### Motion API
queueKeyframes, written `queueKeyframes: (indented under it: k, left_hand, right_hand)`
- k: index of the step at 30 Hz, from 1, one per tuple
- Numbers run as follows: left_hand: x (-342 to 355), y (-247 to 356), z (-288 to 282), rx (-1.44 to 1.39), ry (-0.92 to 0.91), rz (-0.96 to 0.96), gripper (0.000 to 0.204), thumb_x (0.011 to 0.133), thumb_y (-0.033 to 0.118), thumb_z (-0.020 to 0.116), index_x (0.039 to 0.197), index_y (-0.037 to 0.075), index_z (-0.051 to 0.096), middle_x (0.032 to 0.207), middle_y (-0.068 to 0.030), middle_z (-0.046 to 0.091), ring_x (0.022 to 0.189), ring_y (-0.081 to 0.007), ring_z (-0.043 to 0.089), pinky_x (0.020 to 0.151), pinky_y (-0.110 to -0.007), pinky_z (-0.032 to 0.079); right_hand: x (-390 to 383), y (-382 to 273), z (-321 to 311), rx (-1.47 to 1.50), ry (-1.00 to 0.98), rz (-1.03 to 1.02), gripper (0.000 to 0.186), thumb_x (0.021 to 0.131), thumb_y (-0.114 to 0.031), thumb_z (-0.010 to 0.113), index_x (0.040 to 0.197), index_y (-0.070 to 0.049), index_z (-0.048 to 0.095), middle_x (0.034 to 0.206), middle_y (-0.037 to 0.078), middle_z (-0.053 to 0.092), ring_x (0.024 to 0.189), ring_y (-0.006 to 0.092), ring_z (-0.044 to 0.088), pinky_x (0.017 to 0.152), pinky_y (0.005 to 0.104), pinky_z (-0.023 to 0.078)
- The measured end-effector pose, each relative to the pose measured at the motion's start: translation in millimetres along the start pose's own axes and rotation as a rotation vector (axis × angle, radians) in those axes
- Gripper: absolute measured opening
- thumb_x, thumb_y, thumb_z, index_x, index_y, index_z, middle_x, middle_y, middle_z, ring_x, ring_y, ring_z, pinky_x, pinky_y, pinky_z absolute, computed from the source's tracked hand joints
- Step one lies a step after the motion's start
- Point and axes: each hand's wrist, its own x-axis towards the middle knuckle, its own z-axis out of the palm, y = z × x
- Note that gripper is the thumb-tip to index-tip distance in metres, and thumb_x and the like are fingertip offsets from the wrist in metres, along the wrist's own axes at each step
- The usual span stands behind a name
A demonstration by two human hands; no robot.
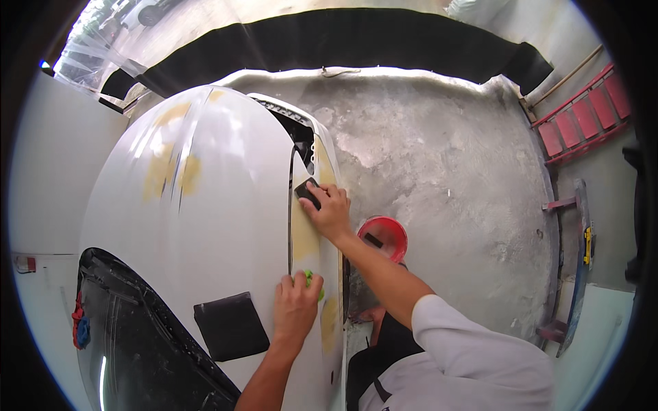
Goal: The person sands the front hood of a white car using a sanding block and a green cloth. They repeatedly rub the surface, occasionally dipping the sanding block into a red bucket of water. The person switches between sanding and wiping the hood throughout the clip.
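My right hand (332,214) is closed on a black sanding block (306,194), pressed to the white car's front fender (301,229), which has tan filler showing. Nearer to me, my left hand (296,301) rests on the fender with its fingers curled around something bright green (321,294), mostly hidden; it looks like a cloth or sponge. A black square sheet (232,327), similar to sandpaper, lies on the hood to the left of that hand. More tan patches mark the white hood (240,171).
A red bucket (403,236) with a dark block in it stands on the concrete floor (452,178), right of the car. Against the right wall are a red ladder (586,118) and a stand (579,260). A black sheet (343,40) stretches across the far side.
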Motion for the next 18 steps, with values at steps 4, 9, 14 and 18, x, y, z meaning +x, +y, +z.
queueKeyframes:
  k: [4, 9, 14, 18]
  left_hand:
    - [60.3, -18.0, -20.5, -0.221, -0.041, -0.239, 0.030, 0.081, 0.008, 0.080, 0.110, 0.012, 0.069, 0.103, -0.0136, 0.070, 0.096, -0.0366, 0.069, 0.080, -0.045, 0.057]
    - [111.7, -34.1, -17.3, -0.256, 0.142, -0.435, 0.021, 0.091, 0.023, 0.081, 0.095, 0.007, 0.067, 0.081, -0.0165, 0.069, 0.073, -0.0405, 0.068, 0.066, -0.048, 0.055]
    - [150.4, -40.3, -21.8, -0.134, 0.214, -0.509, 0.031, 0.093, 0.029, 0.083, 0.087, 0.005, 0.064, 0.071, -0.0172, 0.067, 0.065, -0.0420, 0.066, 0.061, -0.045, 0.052]
    - [144.8, -43.1, -17.8, -0.113, 0.262, -0.514, 0.033, 0.091, 0.027, 0.085, 0.084, 0.005, 0.062, 0.071, -0.0166, 0.066, 0.063, -0.0403, 0.065, 0.059, -0.045, 0.051]
  right_hand:
    - [-48.2, -19.2, -36.1, 0.066, -0.049, -0.088, 0.050, 0.084, -0.044, 0.084, 0.129, -0.025, 0.077, 0.117, 0.002, 0.064, 0.105, 0.0263, 0.059, 0.091, 0.0441, 0.044]
    - [13.2, -5.6, -24.9, 0.054, -0.150, 0.074, 0.059, 0.084, -0.046, 0.084, 0.135, -0.018, 0.072, 0.115, 0.006, 0.061, 0.105, 0.0284, 0.058, 0.089, 0.0451, 0.045]
    - [-20.9, -38.5, -57.9, 0.161, -0.234, 0.037, 0.066, 0.088, -0.043, 0.081, 0.141, -0.009, 0.064, 0.110, 0.010, 0.058, 0.101, 0.0321, 0.057, 0.085, 0.0464, 0.046]
    - [13.3, -17.3, -45.4, 0.069, -0.233, 0.149, 0.063, 0.088, -0.040, 0.081, 0.141, -0.010, 0.065, 0.115, 0.012, 0.059, 0.105, 0.0338, 0.057, 0.090, 0.0464, 0.047]
